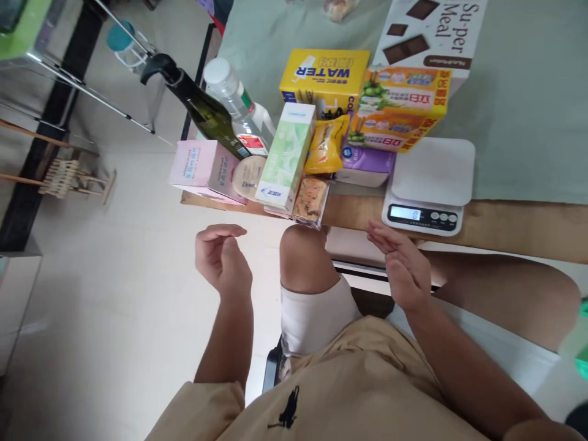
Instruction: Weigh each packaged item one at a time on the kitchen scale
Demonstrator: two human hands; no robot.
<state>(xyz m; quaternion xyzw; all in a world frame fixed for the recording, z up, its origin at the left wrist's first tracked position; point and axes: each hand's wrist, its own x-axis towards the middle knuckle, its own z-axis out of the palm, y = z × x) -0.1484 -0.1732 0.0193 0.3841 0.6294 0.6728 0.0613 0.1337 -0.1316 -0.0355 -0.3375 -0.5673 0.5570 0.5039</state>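
Note:
My left hand hovers over the floor in front of the table edge, its fingers bent and the thumb apart, with nothing in it. Nearest to it are a pink box and a round Dove container. My right hand is held palm inward, fingers stretched out, just below a white kitchen scale with a lit display. Between the hands, along the table edge, stand a green-and-white carton, a yellow packet and a wrapped snack.
Behind stand a dark green bottle, a clear bottle, a yellow WATER box, an orange box, a purple box and a white Super Meal box. A green cloth covers the table. A wooden stool is at left.

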